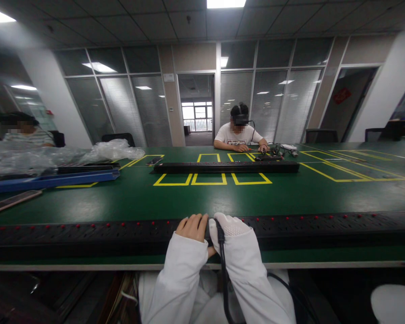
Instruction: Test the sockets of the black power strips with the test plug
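Observation:
A long black power strip (97,236) with a row of red dots lies along the table's near edge, running past both sides of the view. My left hand (193,228), bare, wraps over the middle of the strip with its fingers together on top and its thumb lower on the near side. Right beside it, my right hand (234,226) in a white dotted glove closes round the end of a black power cord (223,274). The cord hangs down between my sleeves towards my lap. Whether its end joins the strip is hidden by my hands.
Another black strip (226,168) lies mid-table across yellow tape outlines. Across the table a person (238,132) handles small parts near some cables (283,149). At left are clear plastic wrap (111,150), a blue bar (87,177), a phone (11,201) and a second person (27,132).

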Demonstrator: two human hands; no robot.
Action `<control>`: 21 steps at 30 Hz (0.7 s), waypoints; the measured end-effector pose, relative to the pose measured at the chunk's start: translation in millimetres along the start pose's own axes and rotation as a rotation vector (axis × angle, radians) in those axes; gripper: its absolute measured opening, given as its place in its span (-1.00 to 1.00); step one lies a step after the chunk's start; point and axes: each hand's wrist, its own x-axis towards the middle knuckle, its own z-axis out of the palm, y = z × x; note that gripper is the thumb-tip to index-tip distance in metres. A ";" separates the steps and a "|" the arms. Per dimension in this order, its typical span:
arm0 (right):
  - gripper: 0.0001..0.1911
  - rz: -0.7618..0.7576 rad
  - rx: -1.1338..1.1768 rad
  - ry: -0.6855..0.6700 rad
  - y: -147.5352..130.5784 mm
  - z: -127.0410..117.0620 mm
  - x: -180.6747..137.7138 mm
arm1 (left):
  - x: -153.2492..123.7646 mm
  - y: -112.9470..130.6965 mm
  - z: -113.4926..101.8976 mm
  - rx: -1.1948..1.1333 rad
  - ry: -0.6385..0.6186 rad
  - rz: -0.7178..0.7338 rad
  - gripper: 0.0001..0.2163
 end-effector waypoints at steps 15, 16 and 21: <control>-0.70 -0.002 0.016 0.000 -1.9 -0.4 0.8 | -1.2 -1.1 2.7 -0.014 0.002 -0.004 -0.41; -0.70 -0.002 0.018 -0.001 -2.0 -0.3 0.7 | -1.1 -1.1 2.5 -0.014 0.004 -0.006 -0.41; -0.70 0.008 0.015 0.003 -1.7 -0.9 -0.2 | -1.0 -0.8 1.5 -0.007 0.007 0.005 -0.43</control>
